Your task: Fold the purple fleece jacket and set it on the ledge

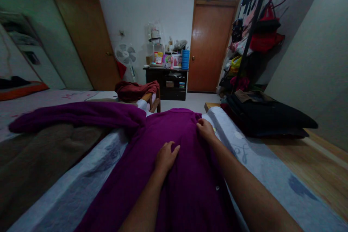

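A purple long-sleeved top (179,134) lies spread over the bed in front of me, collar end away from me. One sleeve (81,114) stretches out to the left; the other sleeve does not show at the right side. My left hand (166,156) rests over the middle of the top, thumb and fingers apart, holding nothing. At the right shoulder edge, my right hand (206,129) has its fingers curled in on the purple cloth. A small white spot (217,188) shows on the fabric near my right forearm.
Beneath the top is a blue-grey patterned sheet (255,174). A brown blanket (46,156) lies left, and dark folded clothes (266,114) are stacked right. Beyond the bed stand a chair with a red-brown cloth (137,90), a black cabinet (165,92) and a fan (126,54).
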A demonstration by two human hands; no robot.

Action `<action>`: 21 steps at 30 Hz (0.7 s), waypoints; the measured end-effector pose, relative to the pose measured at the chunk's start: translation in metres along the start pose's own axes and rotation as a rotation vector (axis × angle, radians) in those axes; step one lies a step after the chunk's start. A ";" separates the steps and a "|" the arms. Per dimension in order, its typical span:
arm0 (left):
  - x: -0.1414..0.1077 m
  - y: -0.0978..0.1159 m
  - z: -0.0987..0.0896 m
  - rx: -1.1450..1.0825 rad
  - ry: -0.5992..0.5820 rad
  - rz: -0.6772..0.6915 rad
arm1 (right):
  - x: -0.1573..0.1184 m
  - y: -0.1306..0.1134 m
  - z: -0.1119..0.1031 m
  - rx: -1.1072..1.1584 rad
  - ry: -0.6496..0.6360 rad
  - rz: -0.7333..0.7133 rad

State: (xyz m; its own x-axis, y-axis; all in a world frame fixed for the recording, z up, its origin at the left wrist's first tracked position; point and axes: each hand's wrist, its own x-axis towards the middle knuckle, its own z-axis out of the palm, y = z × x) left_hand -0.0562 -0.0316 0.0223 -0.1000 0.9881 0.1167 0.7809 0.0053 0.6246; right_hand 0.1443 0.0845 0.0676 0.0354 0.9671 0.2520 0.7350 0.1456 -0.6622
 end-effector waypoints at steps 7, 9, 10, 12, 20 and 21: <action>0.006 0.005 -0.001 0.075 0.016 0.004 | 0.073 0.015 0.039 -0.061 0.020 0.108; 0.007 0.005 -0.002 0.086 0.008 0.007 | 0.085 0.019 0.048 -0.062 0.009 0.127; 0.007 0.005 -0.002 0.084 -0.007 0.004 | 0.090 0.021 0.052 -0.060 0.004 0.131; 0.006 0.006 -0.002 0.067 -0.039 -0.010 | 0.097 0.026 0.059 -0.045 0.004 0.124; -0.001 0.009 0.002 0.217 -0.096 -0.084 | 0.093 0.045 0.079 0.062 0.073 0.029; -0.002 0.011 0.001 0.257 -0.114 -0.100 | 0.092 0.046 0.081 0.068 0.076 0.021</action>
State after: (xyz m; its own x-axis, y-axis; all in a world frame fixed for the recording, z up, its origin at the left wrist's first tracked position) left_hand -0.0471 -0.0333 0.0279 -0.1260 0.9915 -0.0319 0.9028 0.1280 0.4106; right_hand 0.1265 0.1969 0.0029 0.1033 0.9519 0.2885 0.6859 0.1419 -0.7138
